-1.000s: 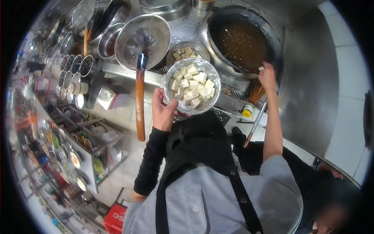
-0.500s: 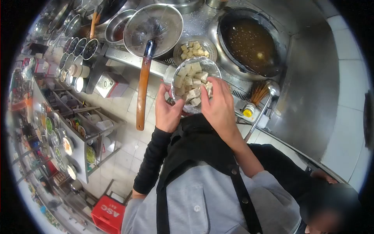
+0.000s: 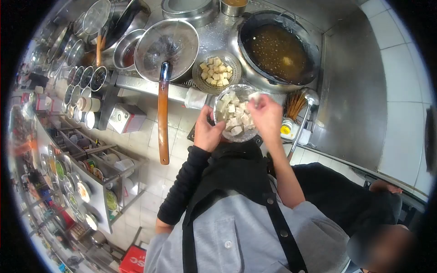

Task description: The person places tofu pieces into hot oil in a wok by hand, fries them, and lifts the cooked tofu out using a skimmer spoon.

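My left hand (image 3: 209,132) grips the side of a metal bowl (image 3: 248,135), thumb on its rim. White tofu cubes (image 3: 234,110) fill the bowl. Over the bowl's right edge, my right hand (image 3: 267,117) pinches a pale tofu cube (image 3: 254,96) between its fingertips. Just beyond the bowl, a round perforated strainer (image 3: 197,78) carries yellowish tofu cubes (image 3: 216,73). To the right of that stands a large wok of brown bubbling liquid (image 3: 278,50), with a pale lump floating in it.
A wire-mesh skimmer (image 3: 163,123) with a long wooden handle juts over the counter edge at left. A bamboo brush (image 3: 296,105), a metal ladle (image 3: 311,96) and a yellow-capped container (image 3: 287,127) sit at right. Another person (image 3: 341,191) is close at my lower right.
My right hand has risen from among the cubes to the bowl's right edge, a tofu cube in its fingers. My view has shifted, and the bowl appears lower and further right.
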A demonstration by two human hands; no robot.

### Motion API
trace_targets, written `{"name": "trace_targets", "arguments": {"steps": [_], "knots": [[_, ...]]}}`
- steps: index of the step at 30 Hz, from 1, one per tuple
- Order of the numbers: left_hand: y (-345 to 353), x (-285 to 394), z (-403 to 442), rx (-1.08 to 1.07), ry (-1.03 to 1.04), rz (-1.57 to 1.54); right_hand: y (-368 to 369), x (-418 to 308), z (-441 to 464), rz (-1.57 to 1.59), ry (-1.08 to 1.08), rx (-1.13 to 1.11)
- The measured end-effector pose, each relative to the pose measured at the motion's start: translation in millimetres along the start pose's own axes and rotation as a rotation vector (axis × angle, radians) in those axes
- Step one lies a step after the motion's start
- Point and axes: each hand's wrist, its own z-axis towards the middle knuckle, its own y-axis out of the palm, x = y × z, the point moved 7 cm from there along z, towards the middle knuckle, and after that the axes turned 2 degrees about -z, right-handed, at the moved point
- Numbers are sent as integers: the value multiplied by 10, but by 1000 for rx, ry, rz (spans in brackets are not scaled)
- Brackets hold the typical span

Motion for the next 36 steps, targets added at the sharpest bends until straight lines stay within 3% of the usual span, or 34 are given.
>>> {"name": "trace_targets", "arguments": {"steps": [1, 2, 6, 8, 9, 10, 11, 12, 14, 16, 18, 19, 20, 21, 24, 27, 30, 34, 36], "knots": [[32, 228, -16, -30, -275, -323, -124, 118, 83, 18, 18, 50], [41, 176, -12, -28, -292, -369, -267, 267, 231, 36, 35, 100], [-7, 118, -26, -17, -332, -489, -375, 1390, 1161, -282, -242, 355], [-81, 136, -33, -6, -329, -506, -300, 1828, 1546, -341, -280, 328], [-115, 120, -32, -4, -328, -509, -229, 2032, 1697, -386, -273, 200], [-157, 107, -37, -4, -329, -515, -268, 2038, 1724, -472, -154, 160], [-189, 108, -41, -2, -344, -535, -448, 1898, 1615, -492, -256, 322], [-218, 148, -33, 8, -353, -560, -757, 1573, 1411, -504, -368, 486], [-265, 173, -70, 38, -384, -605, -1200, 614, 825, -299, -315, 620], [-297, 189, -67, 51, -406, -641, -1231, -182, 313, -72, -216, 441], [-316, 203, -64, 39, -385, -664, -892, -582, -64, 54, -433, 262], [-321, 212, -66, 36, -374, -676, -646, -717, -243, 186, -334, 40], [-334, 233, -63, 24, -352, -658, -418, -890, -370, 109, -503, -40], [-347, 252, -58, 13, -331, -639, -182, -950, -429, 121, -418, -166], [-406, 306, -72, -19, -243, -469, 210, -1005, -355, -5, -469, -135], [-457, 423, -72, -33, -255, -390, 557, -903, -171, -154, -404, -312], [-465, 88, 34, 4, -195, -288, 941, -714, -103, 89, -201, -444], [-511, 46, 169, 60, -113, -77, 1097, -763, -31, 292, -257, -542], [-458, -143, 250, 55, -183, -193, 1034, -779, 30, 383, -264, -569]]}}
